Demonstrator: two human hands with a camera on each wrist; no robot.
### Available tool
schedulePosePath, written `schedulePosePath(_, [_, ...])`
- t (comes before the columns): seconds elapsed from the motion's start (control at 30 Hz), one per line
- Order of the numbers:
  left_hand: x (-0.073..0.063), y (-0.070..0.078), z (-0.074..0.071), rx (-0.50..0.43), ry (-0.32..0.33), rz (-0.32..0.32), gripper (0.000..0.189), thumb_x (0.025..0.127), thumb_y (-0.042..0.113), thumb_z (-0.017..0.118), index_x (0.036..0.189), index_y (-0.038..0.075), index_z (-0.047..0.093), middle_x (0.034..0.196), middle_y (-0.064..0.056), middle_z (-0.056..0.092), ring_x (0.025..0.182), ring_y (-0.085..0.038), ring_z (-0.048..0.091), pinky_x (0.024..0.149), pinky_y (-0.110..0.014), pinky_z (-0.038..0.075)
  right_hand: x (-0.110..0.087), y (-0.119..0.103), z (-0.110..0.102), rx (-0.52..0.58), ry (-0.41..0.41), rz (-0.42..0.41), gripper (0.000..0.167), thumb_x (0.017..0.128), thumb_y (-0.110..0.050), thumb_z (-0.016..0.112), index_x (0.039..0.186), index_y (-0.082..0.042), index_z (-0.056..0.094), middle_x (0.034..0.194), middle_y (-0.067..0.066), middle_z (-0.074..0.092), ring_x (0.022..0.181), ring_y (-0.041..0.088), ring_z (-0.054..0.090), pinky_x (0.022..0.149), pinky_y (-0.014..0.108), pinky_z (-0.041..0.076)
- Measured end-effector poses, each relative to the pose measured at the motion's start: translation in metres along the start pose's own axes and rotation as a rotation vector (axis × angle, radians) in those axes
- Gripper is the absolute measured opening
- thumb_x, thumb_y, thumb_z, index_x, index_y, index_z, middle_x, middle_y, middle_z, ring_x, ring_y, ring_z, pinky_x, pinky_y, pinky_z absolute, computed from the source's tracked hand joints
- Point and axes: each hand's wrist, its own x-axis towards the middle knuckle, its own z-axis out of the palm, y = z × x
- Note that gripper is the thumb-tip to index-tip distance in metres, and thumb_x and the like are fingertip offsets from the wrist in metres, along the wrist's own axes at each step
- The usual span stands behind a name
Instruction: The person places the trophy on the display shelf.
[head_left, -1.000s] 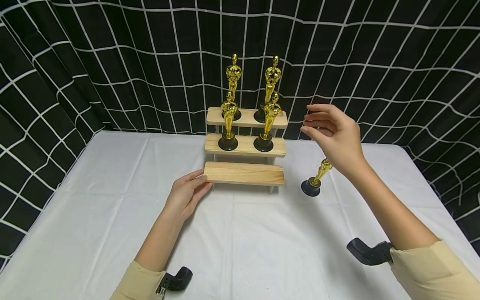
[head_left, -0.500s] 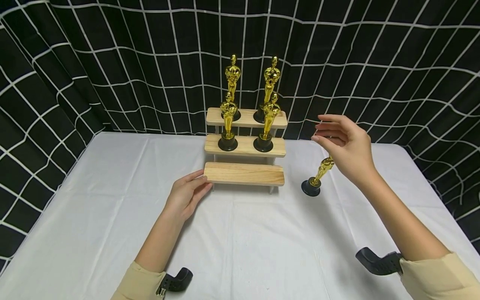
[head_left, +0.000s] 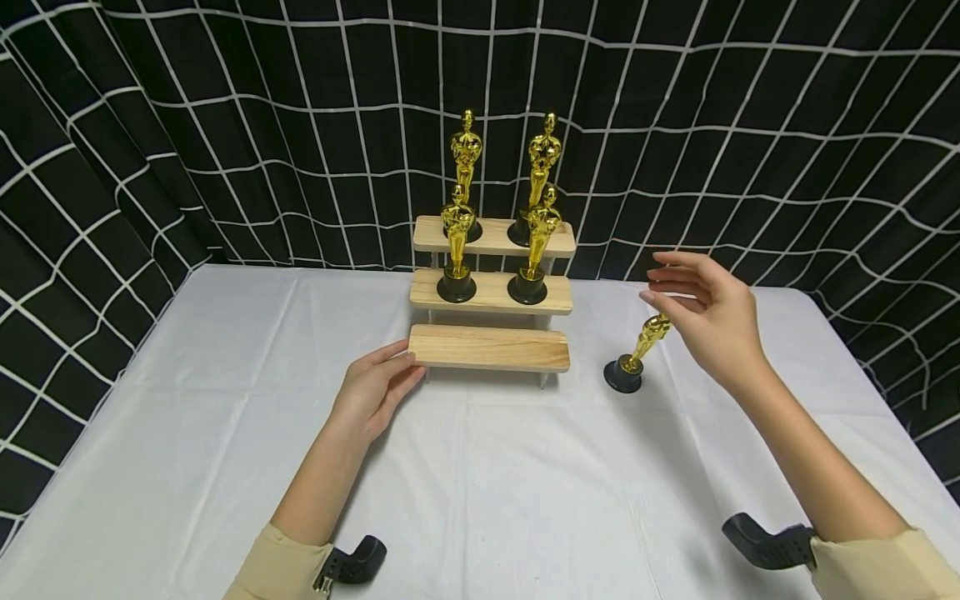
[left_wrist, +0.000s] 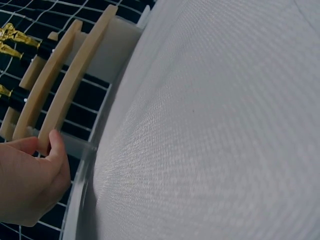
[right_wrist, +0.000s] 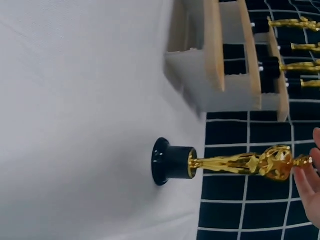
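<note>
A three-tier wooden display stand (head_left: 489, 347) stands at mid-table. At its left end my left hand (head_left: 375, 390) pinches the lowest board; the left wrist view shows the thumb and fingers around the board's end (left_wrist: 55, 117). Pairs of gold statuettes with black bases, such as the front right statuette (head_left: 542, 229), stand on the middle and top boards. To the right, another gold statuette (head_left: 637, 354) stands upright on the cloth. My right hand (head_left: 708, 312) hovers at its head with thumb and fingers apart. The right wrist view shows the fingertips right by the head of that statuette (right_wrist: 240, 162).
A white cloth (head_left: 525, 483) covers the table. Behind it hangs a black curtain with a white grid (head_left: 300, 150). The lowest board bears no statuette. Black straps with camera mounts (head_left: 768, 542) sit at both wrists.
My right hand has moved right and down, coming to the head of the lone statuette. The left hand keeps its hold on the stand, and the statuettes have not moved.
</note>
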Motion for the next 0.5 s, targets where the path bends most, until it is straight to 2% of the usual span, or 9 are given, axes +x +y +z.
schedulePosePath(0.5, [0.002,-0.001,0.001,-0.006,0.020,-0.007,0.047,0.108,-0.004,0.051,0.154,-0.010,0.042,0.152,-0.028,0.041,0.128,-0.029,0.055,0.104,-0.020,0.059,-0.019,0.020,-0.001,-0.034,-0.014,0.068,0.044,0.093,0.004,0.078,0.135,0.006,0.063,0.108,-0.022,0.064,0.100,-0.012,0.063,0.088,0.000,0.055])
